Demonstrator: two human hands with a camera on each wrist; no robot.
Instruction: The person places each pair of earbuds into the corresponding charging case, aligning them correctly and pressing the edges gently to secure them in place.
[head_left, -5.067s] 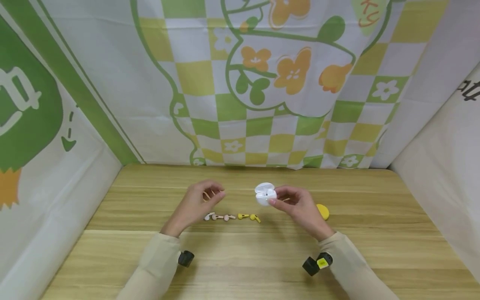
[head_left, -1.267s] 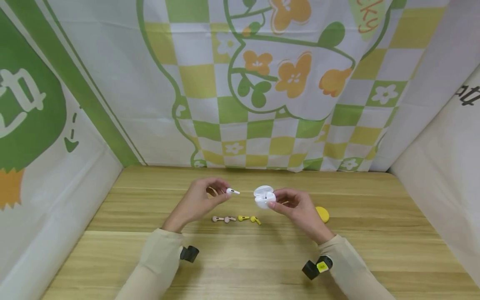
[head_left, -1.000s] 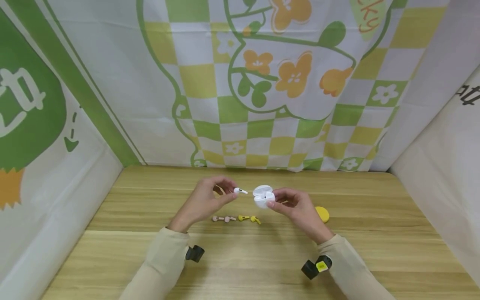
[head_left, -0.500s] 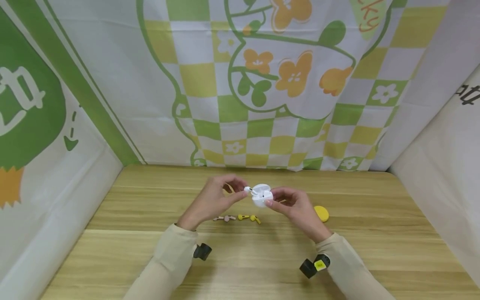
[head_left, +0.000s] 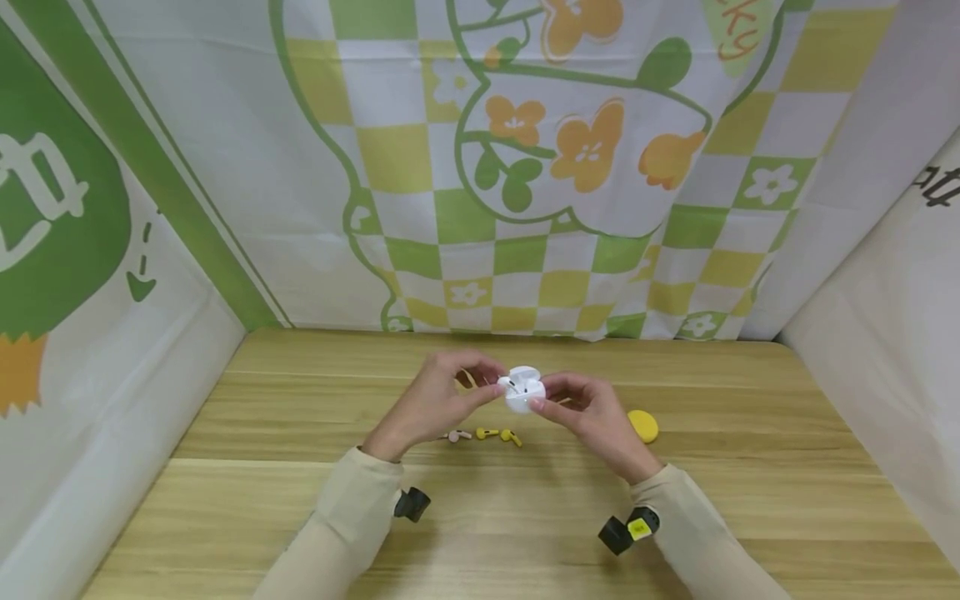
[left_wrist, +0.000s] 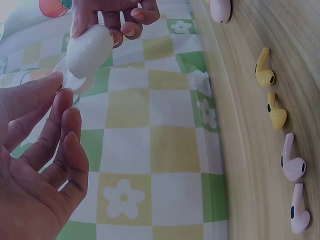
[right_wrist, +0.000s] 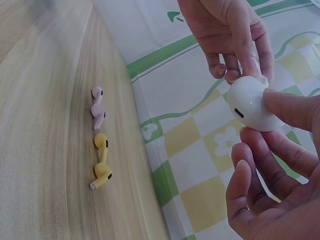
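Above the table, my right hand (head_left: 600, 417) grips a white earbud case (head_left: 524, 398) with its lid raised. From the other side my left hand (head_left: 442, 396) pinches a white earbud (head_left: 511, 385) between thumb and fingertips, at the left part of the case opening. How deep the earbud sits is hard to tell; in the left wrist view the fingertips mostly cover it. Below lie two yellow earbuds (left_wrist: 266, 75) and two pale pink earbuds (left_wrist: 293, 162) in a row, the pink ones partly behind my left hand in the head view.
A round yellow case (head_left: 642, 426) lies on the wooden table (head_left: 525, 517), beside my right hand. A pink rounded object (left_wrist: 220, 9) shows at the top of the left wrist view. A checkered cloth (head_left: 517, 275) hangs behind the table's back edge.
The white earbud has left the row's left end and is in my left hand, which has moved right until it meets the case. My right hand has shifted slightly left, case still lid-up.
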